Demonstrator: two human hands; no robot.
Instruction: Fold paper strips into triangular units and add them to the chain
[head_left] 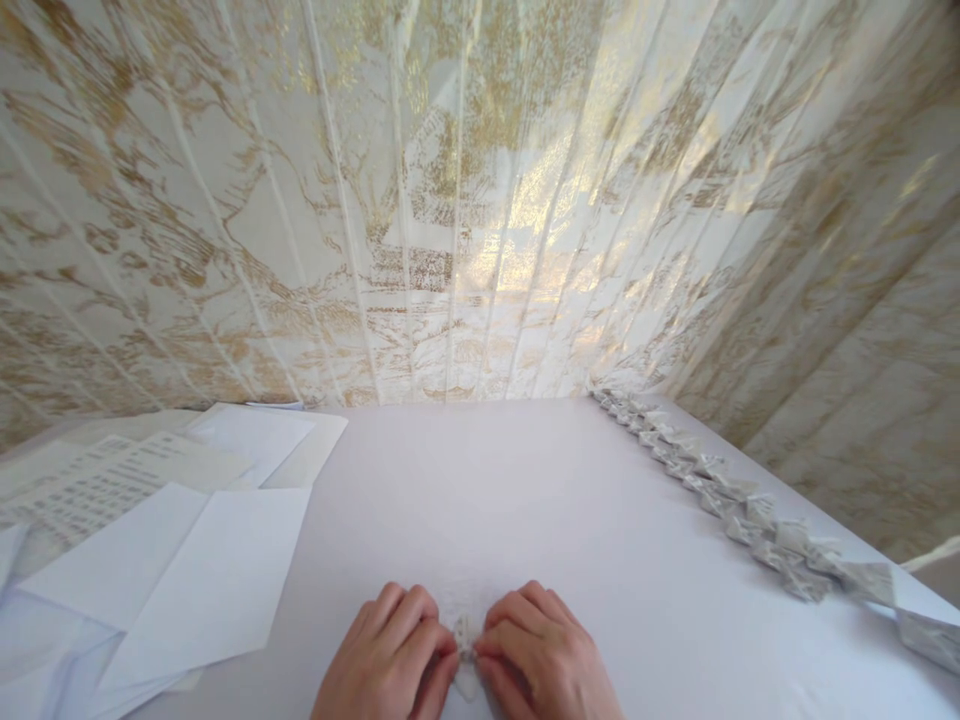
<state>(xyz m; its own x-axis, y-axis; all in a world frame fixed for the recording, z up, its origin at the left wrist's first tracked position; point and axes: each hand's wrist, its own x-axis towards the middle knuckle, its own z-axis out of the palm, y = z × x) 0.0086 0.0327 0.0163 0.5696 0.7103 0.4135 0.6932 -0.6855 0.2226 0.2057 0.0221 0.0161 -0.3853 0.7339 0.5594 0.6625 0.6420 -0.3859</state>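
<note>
At the near edge of the white table [480,490], my left hand [394,655] and my right hand [541,655] almost meet. Between their fingertips is a small piece of folded paper [463,635], whitish with grey print marks. Thumb and fingers of each hand pinch it from opposite sides. Its lower part shows blurred between the thumbs, and my fingers hide its edges, so its exact shape cannot be made out.
Loose sheets of paper [225,570], white and printed, lie overlapping at the left. Along the right edge stretch rows of small folded printed-paper pieces [739,500]. A pleated white and gold curtain [450,220] hangs behind the table and at its right.
</note>
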